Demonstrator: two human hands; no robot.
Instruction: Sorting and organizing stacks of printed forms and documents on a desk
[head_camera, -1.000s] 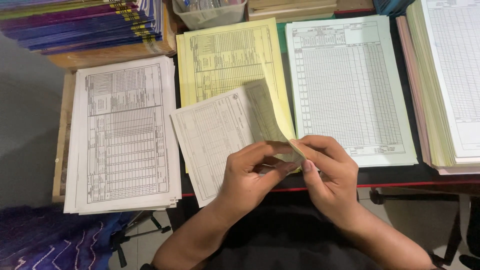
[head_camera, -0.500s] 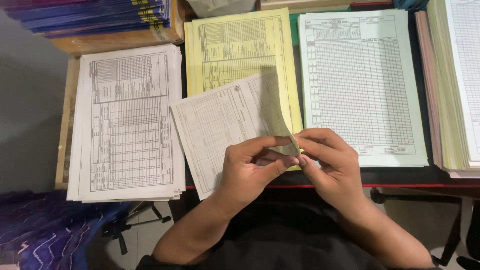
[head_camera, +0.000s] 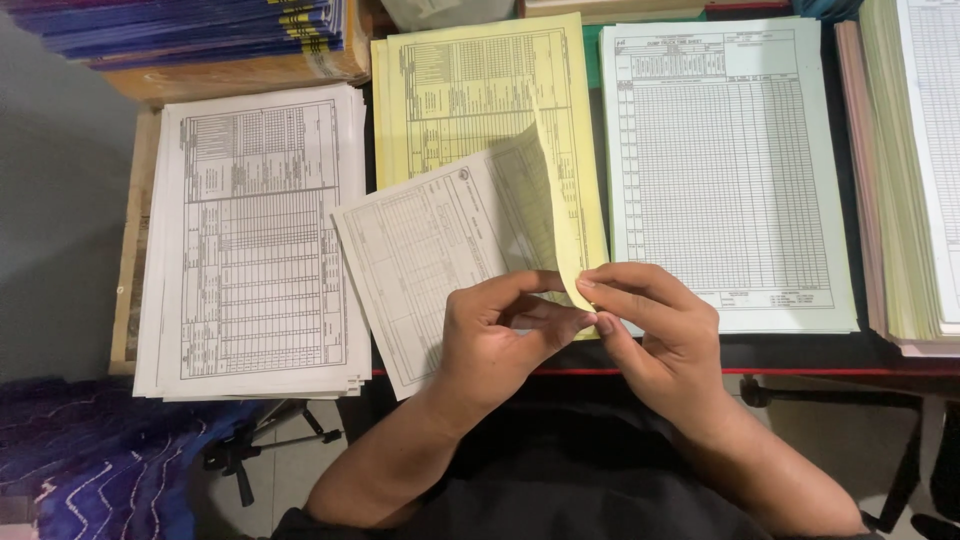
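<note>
A yellow sheet (head_camera: 555, 215) printed with a form grid curls upward from its lower right corner, standing nearly on edge above the yellow stack, while a white printed form (head_camera: 425, 265) lies tilted beside it on the counter, its lower part overhanging the near edge.
</note>
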